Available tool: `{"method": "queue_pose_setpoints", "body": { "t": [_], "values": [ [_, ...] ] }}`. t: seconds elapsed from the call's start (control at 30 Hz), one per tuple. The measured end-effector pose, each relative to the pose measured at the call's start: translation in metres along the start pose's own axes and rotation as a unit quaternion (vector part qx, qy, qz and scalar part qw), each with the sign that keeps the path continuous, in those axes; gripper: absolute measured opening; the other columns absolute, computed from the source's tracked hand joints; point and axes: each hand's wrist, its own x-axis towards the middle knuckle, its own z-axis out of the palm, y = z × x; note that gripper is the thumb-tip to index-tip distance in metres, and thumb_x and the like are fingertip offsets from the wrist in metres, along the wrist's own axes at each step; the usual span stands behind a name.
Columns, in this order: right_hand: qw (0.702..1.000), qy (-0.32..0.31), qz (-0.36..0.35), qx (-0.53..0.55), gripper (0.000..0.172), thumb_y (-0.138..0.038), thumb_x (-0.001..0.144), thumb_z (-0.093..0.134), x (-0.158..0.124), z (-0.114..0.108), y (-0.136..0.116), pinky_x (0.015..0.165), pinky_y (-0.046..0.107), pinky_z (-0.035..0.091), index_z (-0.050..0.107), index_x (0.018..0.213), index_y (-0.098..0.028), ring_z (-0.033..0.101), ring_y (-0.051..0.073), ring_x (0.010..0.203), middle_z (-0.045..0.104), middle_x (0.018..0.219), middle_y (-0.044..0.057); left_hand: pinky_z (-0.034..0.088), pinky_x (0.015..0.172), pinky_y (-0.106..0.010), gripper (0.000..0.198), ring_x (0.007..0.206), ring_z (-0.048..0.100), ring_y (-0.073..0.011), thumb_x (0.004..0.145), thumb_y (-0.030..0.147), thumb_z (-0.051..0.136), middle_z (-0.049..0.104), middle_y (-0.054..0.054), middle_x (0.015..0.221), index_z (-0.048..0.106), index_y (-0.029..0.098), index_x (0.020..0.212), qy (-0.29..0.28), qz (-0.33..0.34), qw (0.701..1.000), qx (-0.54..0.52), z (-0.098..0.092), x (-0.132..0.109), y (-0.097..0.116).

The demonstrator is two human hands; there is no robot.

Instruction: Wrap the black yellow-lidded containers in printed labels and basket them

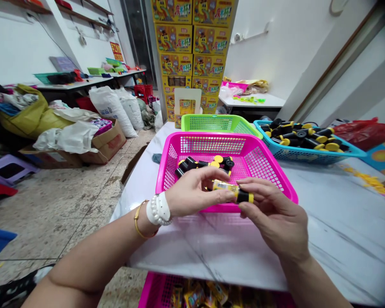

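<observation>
Both hands hold one small tube (pixel 232 191) with a yellow printed body and a black end with a yellow cap, just in front of the near rim of a pink basket (pixel 269 171). My left hand (pixel 195 192), with a pearl and a gold bracelet at the wrist, pinches the yellow end. My right hand (pixel 271 214) grips the black capped end with its fingertips. Inside the pink basket lie several black and yellow tubes (pixel 205 164).
A green basket (pixel 218 123) stands behind the pink one. A blue basket (pixel 308 152) full of black and yellow tubes sits at the right, with a red bag (pixel 365 132) beyond it. Another pink basket (pixel 167 293) with yellow packets is under the table edge. Stacked yellow cartons (pixel 192 51) rise at the back.
</observation>
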Motion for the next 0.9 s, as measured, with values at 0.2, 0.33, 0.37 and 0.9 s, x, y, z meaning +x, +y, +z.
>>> {"method": "queue_pose_setpoints", "body": {
  "t": [0.2, 0.33, 0.37, 0.9],
  "values": [
    [0.999, -0.023, 0.014, -0.046, 0.052, -0.015, 0.088, 0.076, -0.001, -0.004, 0.004, 0.081, 0.032, 0.068, 0.068, 0.134, -0.036, 0.072, 0.018, 0.099, 0.067, 0.122, 0.004, 0.05, 0.068, -0.026, 0.026, 0.068, 0.064, -0.0108, 0.072, 0.021, 0.085, 0.071, -0.002, 0.078, 0.072, 0.012, 0.093, -0.022, -0.048, 0.996, -0.074, -0.002, 0.004, -0.005],
    [0.994, 0.0, -0.021, -0.109, 0.046, -0.014, 0.083, 0.081, -0.002, -0.003, 0.004, 0.078, 0.037, 0.067, 0.073, 0.125, -0.034, 0.073, 0.02, 0.09, 0.075, 0.111, 0.003, 0.052, 0.073, -0.028, 0.028, 0.075, 0.067, -0.0131, 0.07, 0.021, 0.086, 0.074, -0.004, 0.085, 0.075, 0.013, 0.095, -0.012, -0.018, 0.996, -0.086, 0.004, 0.003, -0.009],
    [0.992, 0.007, -0.04, -0.12, 0.045, -0.014, 0.083, 0.081, -0.003, -0.002, 0.004, 0.078, 0.038, 0.066, 0.075, 0.122, -0.034, 0.073, 0.021, 0.09, 0.076, 0.111, 0.003, 0.053, 0.074, -0.029, 0.029, 0.077, 0.067, -0.0139, 0.07, 0.022, 0.087, 0.074, -0.004, 0.086, 0.075, 0.013, 0.096, -0.01, -0.007, 0.996, -0.087, 0.006, 0.002, -0.01],
    [0.978, 0.018, -0.102, -0.18, 0.052, -0.014, 0.08, 0.084, -0.003, -0.004, 0.009, 0.085, 0.043, 0.065, 0.073, 0.126, -0.036, 0.073, 0.024, 0.098, 0.077, 0.112, 0.003, 0.051, 0.069, -0.025, 0.019, 0.07, 0.064, -0.0109, 0.081, 0.024, 0.079, 0.071, -0.002, 0.079, 0.073, 0.013, 0.096, -0.073, -0.014, 0.996, -0.051, -0.006, 0.007, -0.008]
  ]
}}
